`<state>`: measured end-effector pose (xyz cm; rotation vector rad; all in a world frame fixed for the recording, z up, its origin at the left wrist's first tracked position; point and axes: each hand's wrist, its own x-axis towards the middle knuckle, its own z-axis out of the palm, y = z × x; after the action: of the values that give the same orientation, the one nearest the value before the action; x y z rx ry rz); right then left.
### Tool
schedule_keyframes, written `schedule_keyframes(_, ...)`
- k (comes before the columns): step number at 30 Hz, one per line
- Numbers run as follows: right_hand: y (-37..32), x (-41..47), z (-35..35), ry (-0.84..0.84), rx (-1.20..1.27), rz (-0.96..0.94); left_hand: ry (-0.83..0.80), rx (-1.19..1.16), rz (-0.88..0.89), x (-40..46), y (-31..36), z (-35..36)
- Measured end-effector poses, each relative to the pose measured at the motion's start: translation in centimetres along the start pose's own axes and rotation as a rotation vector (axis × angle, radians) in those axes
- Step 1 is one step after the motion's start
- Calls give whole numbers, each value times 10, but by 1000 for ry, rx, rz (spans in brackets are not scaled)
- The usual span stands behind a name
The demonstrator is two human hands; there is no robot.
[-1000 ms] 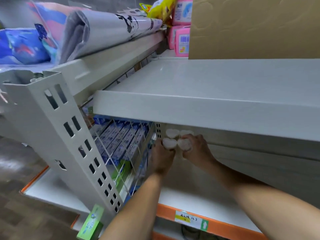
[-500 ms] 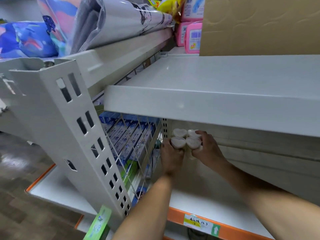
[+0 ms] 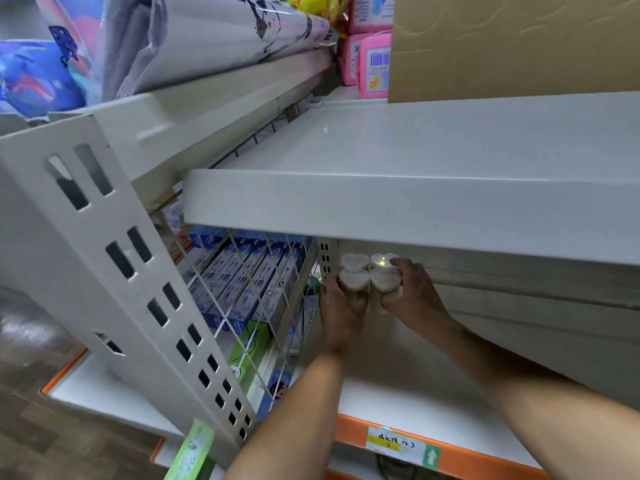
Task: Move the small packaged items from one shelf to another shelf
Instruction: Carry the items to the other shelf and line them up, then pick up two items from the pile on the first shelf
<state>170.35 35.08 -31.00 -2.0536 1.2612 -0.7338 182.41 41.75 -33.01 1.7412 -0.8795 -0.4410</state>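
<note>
Several small heart-shaped cups (image 3: 354, 278) with pale lids form a tight cluster under the upper white shelf (image 3: 415, 216), above the lower shelf (image 3: 398, 368). My left hand (image 3: 341, 308) grips the left cups of the cluster. My right hand (image 3: 412, 296) grips the right cups (image 3: 385, 280), fingers curled over their tops. The cups' lower parts are hidden behind my fingers. Whether the cluster rests on the lower shelf or hangs in my hands cannot be told.
A wire mesh divider (image 3: 263, 289) stands just left of my hands, with blue toothpaste boxes (image 3: 239, 275) behind it. A perforated post (image 3: 131, 271) rises at the left. Pink packs (image 3: 372, 64) and a cardboard sheet (image 3: 512, 43) sit on the upper shelf. An orange price rail (image 3: 450, 455) edges the lower shelf.
Both hands keep their grip on the cup cluster and have shifted slightly right and down in the view. The camera has swung a little toward the shelf.
</note>
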Motion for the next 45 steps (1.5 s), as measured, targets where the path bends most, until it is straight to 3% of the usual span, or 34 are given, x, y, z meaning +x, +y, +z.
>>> schedule_keyframes(9, 10, -15, -10, -57, -54, 85, -78, 226, -124, -20, 5, -16)
schedule_keyframes(13, 19, -29, -26, -134, -146, 173, -162, 331, -279, -36, 7, -18)
schedule_keyframes(18, 34, -52, -62, -255, -187, 254, -263, 492, -288, -57, 20, -17)
schedule_keyframes(22, 46, -73, -96, -417, -294, 222, -547, 654, -249, -73, 39, 7)
schedule_keyframes(27, 59, -97, -138, -475, -366, 265, -621, 821, -51, -91, 68, 47)
schedule_keyframes(33, 95, -138, -205, -527, -536, 345, -749, 831, 117, -136, 112, 117)
schedule_keyframes(45, 180, -249, -341, -370, -568, 468, -987, 860, 341, -262, 195, 254)
